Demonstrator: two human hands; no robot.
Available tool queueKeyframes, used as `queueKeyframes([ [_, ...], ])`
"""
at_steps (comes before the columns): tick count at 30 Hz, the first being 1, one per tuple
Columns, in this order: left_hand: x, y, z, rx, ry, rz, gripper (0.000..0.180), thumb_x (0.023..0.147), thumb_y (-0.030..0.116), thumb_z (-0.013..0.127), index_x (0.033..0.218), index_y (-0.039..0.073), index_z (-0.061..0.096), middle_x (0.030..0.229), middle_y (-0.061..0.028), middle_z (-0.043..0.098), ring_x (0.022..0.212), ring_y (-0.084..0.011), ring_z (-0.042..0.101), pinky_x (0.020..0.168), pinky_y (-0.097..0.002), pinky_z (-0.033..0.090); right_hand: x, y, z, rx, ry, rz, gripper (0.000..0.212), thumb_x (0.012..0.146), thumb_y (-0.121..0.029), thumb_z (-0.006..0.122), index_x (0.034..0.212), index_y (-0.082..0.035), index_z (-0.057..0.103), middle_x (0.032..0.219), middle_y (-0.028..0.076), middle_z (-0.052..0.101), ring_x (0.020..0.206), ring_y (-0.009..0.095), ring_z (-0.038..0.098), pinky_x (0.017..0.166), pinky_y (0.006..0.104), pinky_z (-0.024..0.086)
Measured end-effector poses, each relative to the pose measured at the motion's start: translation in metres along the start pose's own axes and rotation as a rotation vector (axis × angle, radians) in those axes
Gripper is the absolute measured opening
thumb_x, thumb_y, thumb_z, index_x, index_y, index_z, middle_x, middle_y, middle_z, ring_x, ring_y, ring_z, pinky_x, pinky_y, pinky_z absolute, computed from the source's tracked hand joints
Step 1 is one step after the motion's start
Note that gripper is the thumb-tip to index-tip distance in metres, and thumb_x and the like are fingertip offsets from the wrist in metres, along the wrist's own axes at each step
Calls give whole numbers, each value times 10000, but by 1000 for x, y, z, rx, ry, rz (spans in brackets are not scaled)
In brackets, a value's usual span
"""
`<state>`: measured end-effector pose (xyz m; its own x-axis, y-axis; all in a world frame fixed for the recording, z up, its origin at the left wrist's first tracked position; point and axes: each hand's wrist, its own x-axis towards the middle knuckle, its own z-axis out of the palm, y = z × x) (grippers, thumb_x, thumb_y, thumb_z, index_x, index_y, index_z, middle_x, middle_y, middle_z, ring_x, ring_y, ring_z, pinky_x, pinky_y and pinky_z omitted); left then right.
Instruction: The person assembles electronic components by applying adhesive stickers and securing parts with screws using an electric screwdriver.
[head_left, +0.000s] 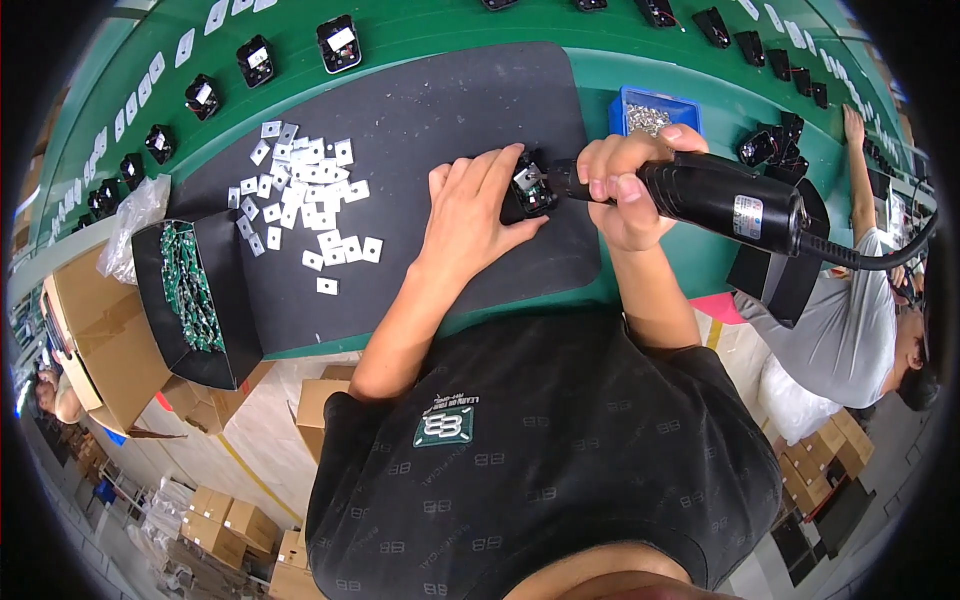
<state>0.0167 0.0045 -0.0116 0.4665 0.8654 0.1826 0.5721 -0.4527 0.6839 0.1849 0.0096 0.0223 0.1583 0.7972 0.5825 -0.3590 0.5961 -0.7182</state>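
A small black plastic housing (533,186) with a metal plate inside lies on the dark mat (400,110). My left hand (470,205) holds it from its left side, fingers along its far edge and thumb at its near edge. In my right hand (632,185) is a black corded electric screwdriver (720,195), held level with its tip at the housing. Whether the tip touches a screw cannot be made out. Left of my left hand, many small silvery square plates (315,190) with a hole each are scattered on the mat.
A blue bin (655,108) of small screws stands beyond my right hand. At the left is a black box (195,300) of green circuit boards. Black housings (340,45) line the green conveyor (420,25) at the back. A co-worker (840,310) reaches in at the right, near another black box (780,265).
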Motion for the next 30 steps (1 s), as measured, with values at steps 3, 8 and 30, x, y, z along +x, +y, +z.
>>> queueKeyframes([
  [3, 0, 0, 0, -1, 5, 7, 765, 570, 315, 813, 1236, 77, 522, 1105, -86, 596, 961, -252, 550, 874, -385, 346, -1, 1, -1, -15, -12, 2, 459, 810, 40, 584, 1194, -58, 353, 633, 55, 495, 517, 143, 491, 565, 328, 487],
  [8, 2, -2, 1, -10, 10, 11, 753, 559, 314, 815, 1219, 78, 539, 1086, -87, 604, 944, -255, 556, 866, -385, 350, -3, 5, 0, 17, -47, 22, 393, 789, 81, 586, 1081, -70, 371, 662, 59, 500, 542, 139, 496, 580, 318, 488],
  [30, 84, -26, -36, 293, 99, 17, 718, 615, 275, 765, 1217, 1, 483, 1109, -173, 595, 1003, -340, 544, 875, -456, 385, 15, -80, -32, -74, 265, -139, 654, 802, -47, 629, 1343, -23, 262, 640, 41, 487, 528, 145, 493, 559, 322, 462],
])
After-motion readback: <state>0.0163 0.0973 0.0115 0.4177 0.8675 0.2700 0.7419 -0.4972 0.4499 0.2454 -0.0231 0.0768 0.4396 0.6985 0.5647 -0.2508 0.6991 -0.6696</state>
